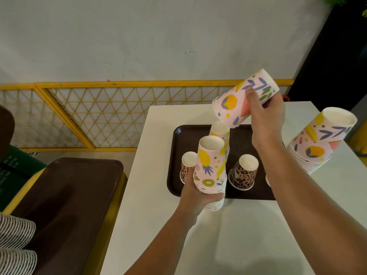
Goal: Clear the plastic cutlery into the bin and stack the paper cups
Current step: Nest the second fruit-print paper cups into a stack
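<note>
- Two hands over a white table (228,235), each gripping paper cups.
- Left hand (198,197): fingers curled round the base of an upside-down stack of pink fruit-print cups (210,167), held at the near edge of the brown tray (246,135).
- Right hand (266,114): fingers and thumb wrapped round a small nested batch of pink fruit-print cups (238,100), tilted, mouths down-left, raised above the tray and just above another pink upturned cup (219,131) behind the left-hand stack.
- Leopard-print cup (244,173), upside down, on the tray between the two forearms.
- Second leopard-print cup (186,165), upside down, on the tray, partly hidden behind the left-hand stack.
- Tall stack of pink fruit-print cups (321,139), upside down, leaning, on the table right of the tray, apart from both hands.
- Second brown tray (69,195), lower left, beside the table.
- Yellow lattice fence (89,112) along the grey wall behind.
- Plastic cutlery and bin: cannot tell where.
</note>
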Motion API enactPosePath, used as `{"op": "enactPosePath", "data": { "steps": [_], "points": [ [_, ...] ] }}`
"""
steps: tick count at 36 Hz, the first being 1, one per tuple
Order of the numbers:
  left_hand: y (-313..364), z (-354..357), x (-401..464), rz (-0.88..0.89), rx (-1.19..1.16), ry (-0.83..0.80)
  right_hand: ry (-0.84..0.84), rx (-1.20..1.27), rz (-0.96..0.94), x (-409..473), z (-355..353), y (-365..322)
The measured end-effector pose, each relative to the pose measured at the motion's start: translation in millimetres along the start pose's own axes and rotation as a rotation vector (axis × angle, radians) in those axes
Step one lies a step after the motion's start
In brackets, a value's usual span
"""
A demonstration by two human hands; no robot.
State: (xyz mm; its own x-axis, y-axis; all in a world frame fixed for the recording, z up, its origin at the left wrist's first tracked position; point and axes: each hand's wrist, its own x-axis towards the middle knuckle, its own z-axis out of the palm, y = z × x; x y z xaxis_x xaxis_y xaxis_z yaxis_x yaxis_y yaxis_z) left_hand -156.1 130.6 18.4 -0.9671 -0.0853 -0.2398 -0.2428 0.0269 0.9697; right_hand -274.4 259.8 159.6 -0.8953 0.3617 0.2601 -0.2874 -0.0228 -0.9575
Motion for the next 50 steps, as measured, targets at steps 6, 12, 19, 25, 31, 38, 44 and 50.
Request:
{"op": "enactPosePath", "data": {
  "steps": [6,12,19,25,31,38,44,50],
  "points": [
    [-1,-2,2,0.009,-0.015,0.003,-0.110,-0.294,-0.099,-2,9,38],
    [1,0,2,0.013,-0.018,0.004,-0.247,-0.497,-0.118,-12,4,63],
    [5,4,-1,0.036,0.008,0.015,-0.282,-0.379,-0.164,-45,-12,34],
    [9,10,-3,0.059,0.039,0.041,-0.587,-0.441,-0.034,-77,-22,19],
    [14,12,-8,0.054,0.057,0.045,-0.576,-0.566,0.018,-87,-26,21],
    [18,10,-15,0.025,0.040,0.046,-0.517,-0.535,0.000,-87,-25,12],
    [16,7,-16,0.037,-0.013,0.047,-0.443,-0.446,-0.059,-79,-23,3],
    [13,4,-12,0.028,-0.013,0.056,-0.227,-0.210,-0.017,-50,-11,-17]
  ]
}}
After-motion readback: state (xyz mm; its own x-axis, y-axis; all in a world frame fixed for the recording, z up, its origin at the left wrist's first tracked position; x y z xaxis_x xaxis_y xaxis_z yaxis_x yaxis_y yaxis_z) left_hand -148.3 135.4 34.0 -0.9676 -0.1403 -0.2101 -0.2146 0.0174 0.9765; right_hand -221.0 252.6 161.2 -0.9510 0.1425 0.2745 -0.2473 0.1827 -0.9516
